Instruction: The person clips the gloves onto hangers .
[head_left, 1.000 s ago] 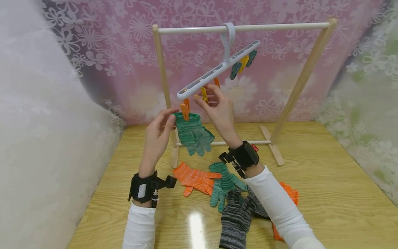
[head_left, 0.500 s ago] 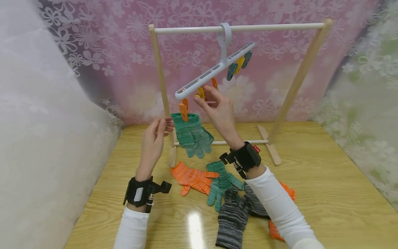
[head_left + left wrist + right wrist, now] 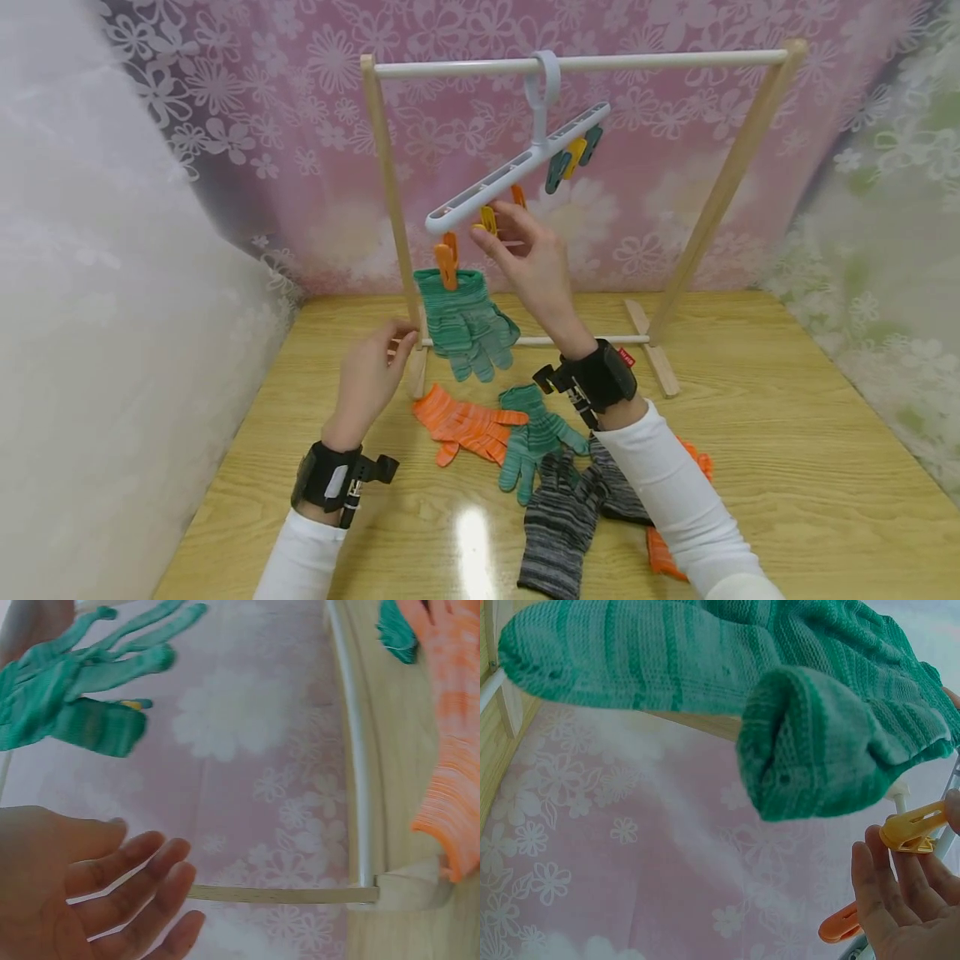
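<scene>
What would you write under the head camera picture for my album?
A green glove hangs from an orange clip while the right hand touches a yellow clip.

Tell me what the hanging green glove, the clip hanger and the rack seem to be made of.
Green glove: knitted yarn, matte; ribbed stitch rows show in the right wrist view.
Clip hanger: likely moulded plastic, smooth pale bar with coloured clips; the right hand touches a yellow clip.
Rack: side posts look like bare light wood with grain; the white top rail's material is unclear.
</scene>
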